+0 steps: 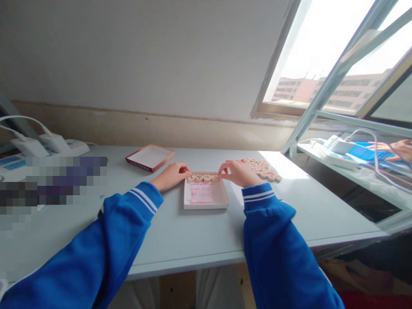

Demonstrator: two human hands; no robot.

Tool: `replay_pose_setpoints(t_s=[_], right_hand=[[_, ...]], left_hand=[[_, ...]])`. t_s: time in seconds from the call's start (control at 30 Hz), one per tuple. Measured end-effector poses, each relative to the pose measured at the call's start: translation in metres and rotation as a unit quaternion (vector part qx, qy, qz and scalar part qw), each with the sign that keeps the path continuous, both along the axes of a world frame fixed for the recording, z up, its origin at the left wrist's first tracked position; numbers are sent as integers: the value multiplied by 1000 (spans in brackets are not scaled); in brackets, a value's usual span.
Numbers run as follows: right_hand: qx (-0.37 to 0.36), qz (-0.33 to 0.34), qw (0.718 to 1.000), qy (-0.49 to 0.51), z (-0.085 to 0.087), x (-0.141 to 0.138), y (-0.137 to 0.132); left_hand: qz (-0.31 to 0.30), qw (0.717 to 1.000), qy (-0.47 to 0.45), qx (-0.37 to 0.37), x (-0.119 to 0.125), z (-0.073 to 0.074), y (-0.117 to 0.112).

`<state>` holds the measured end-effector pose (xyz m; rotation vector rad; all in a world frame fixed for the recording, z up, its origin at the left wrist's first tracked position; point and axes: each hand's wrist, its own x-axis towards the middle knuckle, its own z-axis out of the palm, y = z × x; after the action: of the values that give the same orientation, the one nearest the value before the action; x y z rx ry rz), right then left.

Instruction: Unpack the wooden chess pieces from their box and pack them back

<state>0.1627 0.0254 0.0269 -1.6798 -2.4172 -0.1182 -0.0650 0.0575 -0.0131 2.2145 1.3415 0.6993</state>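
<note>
A shallow white box (206,204) with a pink printed sheet inside lies on the grey table (180,236). A row of round wooden game pieces (203,177) lines its far edge. My left hand (172,174) rests at the row's left end, fingers curled, fingertip touching the leftmost piece. At the row's right end, my right hand (237,171) has its fingers pinched on the last piece. Both arms wear blue sleeves with white stripes. A loose pile of the same wooden pieces (265,169) lies just right of my right hand.
The box's red-edged lid (150,157) lies upturned at the back left. White power strips with plugs (41,148) sit at the far left. An open window frame (325,98) stands at the right, with another person's hand (399,150) on a neighbouring table.
</note>
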Motion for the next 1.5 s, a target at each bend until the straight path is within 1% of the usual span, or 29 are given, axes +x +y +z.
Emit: replay_pose_setpoints(t_s=[0.1,0.17,0.2,0.3,0.5,0.6,0.73,0.83,0.93,1.0,1.03,1.1,1.2,1.27,1.33,1.4,1.5], right_hand=[[34,-91,995,8,5,17,-2],[24,-137,990,2,5,30,-2],[8,-148,989,-4,4,35,-2],[-32,-143,989,-21,-1,45,-2],[-53,-136,989,-7,-5,47,3],[-74,-110,991,9,-9,51,7],[-82,-80,993,22,-13,55,10],[-98,-37,991,85,-7,52,6],[-96,9,983,155,4,38,-1],[-96,64,972,204,8,20,-4],[-96,100,964,229,8,10,-5],[-90,173,946,259,0,-13,-5],[-81,222,946,220,-18,-40,-4],[-59,228,955,182,-29,-51,-3],[-28,221,960,168,-36,-54,-3],[-5,214,962,170,-39,-54,-2],[-3,204,965,163,-39,-51,0]], left_hand=[[6,1000,5,0,0,0,0],[11,1000,3,1,0,0,-1],[13,1000,0,1,1,0,-1],[17,1000,-6,3,1,0,-1],[30,999,-9,4,1,-1,0],[33,999,-15,10,2,-2,1],[53,998,-4,32,3,-2,0],[55,998,1,37,3,-1,-1],[36,999,-14,20,2,-2,0],[21,1000,-22,8,2,-2,0],[15,1000,-21,6,1,-2,0],[7,1000,-10,6,2,-1,0],[-4,1000,1,4,2,1,-1],[-13,1000,5,-2,2,2,-2],[-26,1000,7,-8,2,2,-2],[-37,999,7,-12,1,2,-2],[-41,999,12,-19,1,3,-2]])
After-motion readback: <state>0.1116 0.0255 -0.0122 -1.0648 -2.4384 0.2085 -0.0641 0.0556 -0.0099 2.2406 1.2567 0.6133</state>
